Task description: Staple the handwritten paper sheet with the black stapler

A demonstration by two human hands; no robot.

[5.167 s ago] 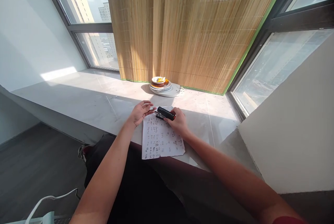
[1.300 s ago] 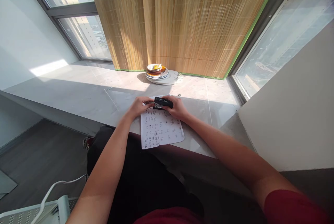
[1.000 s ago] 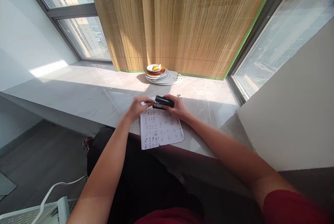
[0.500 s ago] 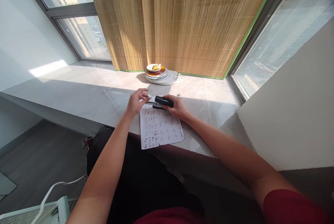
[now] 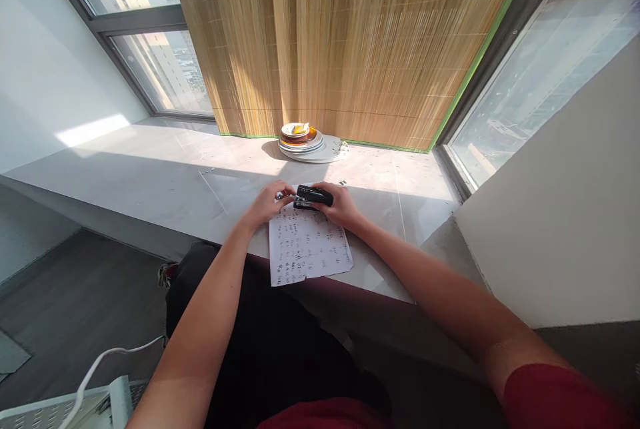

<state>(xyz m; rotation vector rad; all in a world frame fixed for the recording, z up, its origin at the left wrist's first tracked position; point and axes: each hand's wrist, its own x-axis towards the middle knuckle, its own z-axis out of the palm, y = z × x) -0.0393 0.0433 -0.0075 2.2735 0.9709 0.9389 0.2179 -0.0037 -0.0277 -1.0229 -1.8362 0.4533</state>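
Observation:
A black stapler [image 5: 316, 195] lies over the top part of a sheet of handwritten paper [image 5: 313, 252], its front end pointing left. My right hand [image 5: 341, 205] is closed around the stapler's rear, thumb on the near side and fingers over the top. The curled fingers of my left hand [image 5: 273, 202] meet the stapler's front end, thumb and fingertips close together. Something small and pale shows in the curl of those fingers, too small to name. The silvery metal inside shows between the stapler's upper and lower parts.
A stack of plates [image 5: 301, 142] stands behind the hands, with a round white board [image 5: 333, 149] under it. A bamboo blind [image 5: 350, 49] hangs down to the back of the pale stone ledge [image 5: 165, 179]. Below left, a white cable [image 5: 100, 359] crosses a perforated rack [image 5: 30, 419].
My left hand has moved right and slightly down against the stapler's front. The thin metal piece that stuck out there no longer shows. My right hand has stayed in place.

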